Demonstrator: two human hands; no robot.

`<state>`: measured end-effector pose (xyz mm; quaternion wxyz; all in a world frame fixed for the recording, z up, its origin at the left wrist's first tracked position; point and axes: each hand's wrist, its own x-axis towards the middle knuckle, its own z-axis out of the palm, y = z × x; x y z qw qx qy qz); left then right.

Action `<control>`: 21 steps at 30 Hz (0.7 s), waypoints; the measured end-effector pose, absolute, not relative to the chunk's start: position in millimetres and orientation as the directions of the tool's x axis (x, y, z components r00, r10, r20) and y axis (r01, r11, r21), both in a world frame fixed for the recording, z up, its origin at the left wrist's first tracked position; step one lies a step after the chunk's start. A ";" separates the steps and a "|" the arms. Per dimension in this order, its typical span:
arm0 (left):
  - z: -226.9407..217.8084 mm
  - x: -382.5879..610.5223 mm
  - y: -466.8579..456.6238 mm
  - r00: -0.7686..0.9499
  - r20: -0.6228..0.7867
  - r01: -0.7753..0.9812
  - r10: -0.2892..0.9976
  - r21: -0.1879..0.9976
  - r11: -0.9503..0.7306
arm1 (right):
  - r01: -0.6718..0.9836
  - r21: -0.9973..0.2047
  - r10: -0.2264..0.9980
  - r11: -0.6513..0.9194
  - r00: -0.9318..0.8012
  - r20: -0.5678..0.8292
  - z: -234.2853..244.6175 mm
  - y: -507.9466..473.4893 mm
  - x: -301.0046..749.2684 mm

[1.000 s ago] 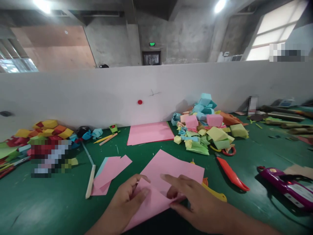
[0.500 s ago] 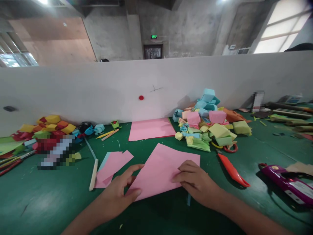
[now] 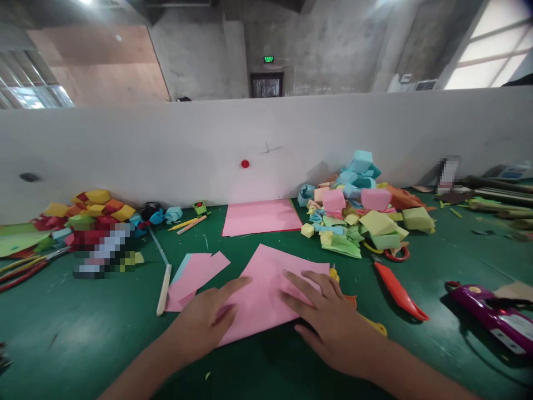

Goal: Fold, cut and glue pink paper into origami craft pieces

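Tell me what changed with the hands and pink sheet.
Both hands let go of the lifted near flap: the left hand and right hand now press flat on the pink sheet, which lies flat on the green table. The paper pile, orange cutter and pink scraps stayed put.

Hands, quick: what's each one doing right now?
Left hand: open, pressing flat on the pink sheet.
Right hand: open, fingers spread on the same sheet.

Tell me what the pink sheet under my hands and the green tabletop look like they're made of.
Pink sheet: thin matte paper, from its crisp edges and flat lie under the left hand and right hand. Green tabletop: probably a smooth mat or vinyl cover, faintly shiny; unclear which.
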<state>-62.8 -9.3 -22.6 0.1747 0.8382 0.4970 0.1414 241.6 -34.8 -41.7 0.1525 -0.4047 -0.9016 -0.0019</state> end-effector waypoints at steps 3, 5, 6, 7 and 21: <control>-27.5 -60.0 -7.6 0.509 0.029 0.782 0.860 0.401 -0.476 | 0.699 -0.071 0.693 0.711 -0.680 0.240 -45.3 -34.3 240.3; -25.9 -57.2 -8.9 0.528 -0.016 0.782 0.849 0.399 -0.479 | 0.692 -0.075 0.687 0.718 -0.686 0.240 -47.7 -33.5 240.1; -24.1 -55.8 -10.0 0.534 -0.042 0.786 0.845 0.395 -0.476 | 0.694 -0.082 0.690 0.715 -0.681 0.245 -49.0 -33.0 240.0; -22.0 -54.5 -11.4 0.536 -0.063 0.792 0.842 0.385 -0.475 | 0.699 -0.088 0.695 0.709 -0.673 0.252 -50.3 -32.3 240.0; -16.9 -50.0 -15.7 0.562 -0.082 0.818 0.823 0.201 -0.539 | 0.872 -0.049 0.813 0.486 -0.432 0.390 -63.6 -57.4 283.5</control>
